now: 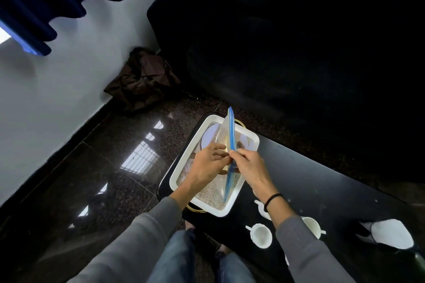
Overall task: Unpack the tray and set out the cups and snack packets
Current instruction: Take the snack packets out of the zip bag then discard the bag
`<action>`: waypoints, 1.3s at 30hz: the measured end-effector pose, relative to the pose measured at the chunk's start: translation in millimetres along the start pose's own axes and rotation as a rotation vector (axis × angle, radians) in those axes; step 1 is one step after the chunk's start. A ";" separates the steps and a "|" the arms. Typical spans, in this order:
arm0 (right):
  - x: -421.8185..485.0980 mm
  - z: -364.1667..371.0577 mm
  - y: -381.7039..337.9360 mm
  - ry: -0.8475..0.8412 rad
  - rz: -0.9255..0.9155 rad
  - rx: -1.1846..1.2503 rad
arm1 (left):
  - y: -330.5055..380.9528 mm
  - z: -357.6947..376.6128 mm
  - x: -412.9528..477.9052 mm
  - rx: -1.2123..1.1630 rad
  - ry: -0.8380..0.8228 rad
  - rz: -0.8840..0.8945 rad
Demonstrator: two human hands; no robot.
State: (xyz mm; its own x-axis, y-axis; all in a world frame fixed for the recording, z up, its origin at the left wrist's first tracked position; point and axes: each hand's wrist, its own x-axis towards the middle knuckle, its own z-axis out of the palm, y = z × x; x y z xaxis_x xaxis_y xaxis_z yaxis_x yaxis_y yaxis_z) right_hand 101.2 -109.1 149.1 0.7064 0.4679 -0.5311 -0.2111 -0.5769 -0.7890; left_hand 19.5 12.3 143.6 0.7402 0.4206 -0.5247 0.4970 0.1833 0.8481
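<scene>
- Black sofa (pixel 287 41): fills the upper right of the view, behind the table.
- Dark speckled floor (pixel 96 179): glossy, carrying window reflections; a crumpled brown bag (pixel 142 80) lies at the wall corner.
- Black table (pixel 322 190): low, running from centre to the right edge.
- White tray (pixel 181 163): rectangular, on the left end of the table, with a gold handle (pixel 195 210) showing at its near end and a woven liner inside. A white plate (pixel 210 136) sits at the far end; other contents are partly hidden under the hands.
- Clear zip bag (pixel 227 138): blue seal strip, held upright and edge-on above the tray, clear of the liner. Contents cannot be made out.
- Left hand (pixel 207 165): fingers closed on the bag's left face, near the seal.
- Right hand (pixel 250 165): fingers pinched narrowly on the blue seal strip; a black band is on the wrist.
- White cups: one (pixel 261 235) stands on the table near the tray's near end, a second (pixel 312 226) lies beyond the right sleeve, and a third (pixel 262 210) is partly hidden by the right wrist.
</scene>
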 end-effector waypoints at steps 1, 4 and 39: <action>0.1 -1.6 1.9 0.010 0.002 -0.007 | 1.3 2.6 0.4 0.010 0.015 -0.009; 0.4 -6.5 4.7 0.050 -0.010 -0.101 | 4.6 8.7 1.8 0.021 0.062 -0.025; -13.5 -61.1 -15.9 0.314 -0.121 -0.775 | -1.4 -55.4 -24.6 0.818 0.344 -0.148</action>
State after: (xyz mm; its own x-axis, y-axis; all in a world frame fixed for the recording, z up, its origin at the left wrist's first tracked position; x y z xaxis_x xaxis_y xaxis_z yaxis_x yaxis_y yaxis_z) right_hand 136.3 -147.1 187.7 0.8736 0.4142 -0.2556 0.3200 -0.8845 -0.3394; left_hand -24.5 50.9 159.3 0.5319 0.7095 -0.4623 0.8409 -0.3779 0.3875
